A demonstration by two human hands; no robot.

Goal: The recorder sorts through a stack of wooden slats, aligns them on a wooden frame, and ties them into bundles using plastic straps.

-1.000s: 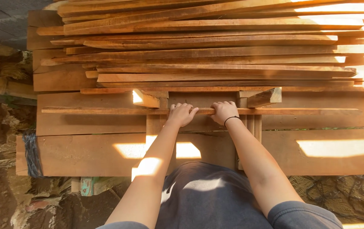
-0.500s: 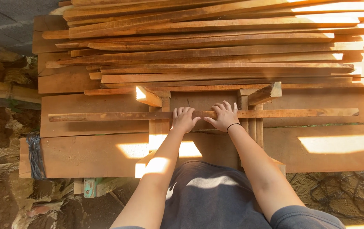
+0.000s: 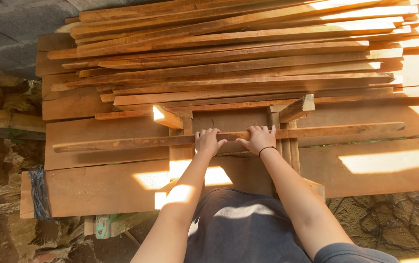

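Both hands rest on one long thin slat (image 3: 229, 136) that lies crosswise over a small wooden frame (image 3: 185, 146), in front of a big stack (image 3: 238, 53) of similar strips. The left hand (image 3: 208, 141) curls its fingers over the slat's far edge; the right hand (image 3: 259, 140), a dark band at its wrist, does the same just beside it. Both sets of fingers are closed loosely around the slat, palms pressing down.

The step in hand looks like seating or shifting this slat across the frame's uprights. Any next move would call for even pressure from both hands, since the piece is long and overhangs far on each side (it would likely tip easily).

The wood is reddish-brown, rough-sawn, with uneven edges. Wide boards (image 3: 121, 185) lie beneath, sunlit in patches.
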